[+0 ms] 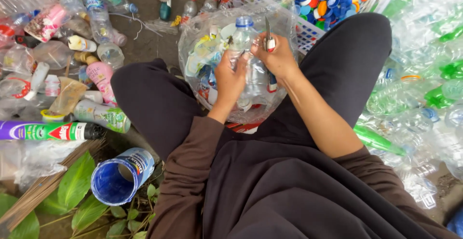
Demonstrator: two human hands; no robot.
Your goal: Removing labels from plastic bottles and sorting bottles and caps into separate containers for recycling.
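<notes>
A clear plastic bottle (246, 41) with a blue cap is held upright between my knees, over a clear plastic bag (193, 31) stuffed with torn labels. My left hand (230, 77) grips the bottle's body from the left side. My right hand (277, 55) is closed on a small knife (268, 31) whose blade points up beside the bottle's neck. Both hands touch the bottle. My legs in dark trousers frame the bag on both sides.
A white basket (299, 31) of coloured bottle caps stands behind the bag. Clear and green bottles (424, 75) are heaped on the right. Mixed bottles and containers (72, 51) lie on the left, with a blue open tin (120, 176) and green leaves (72, 186) near my left knee.
</notes>
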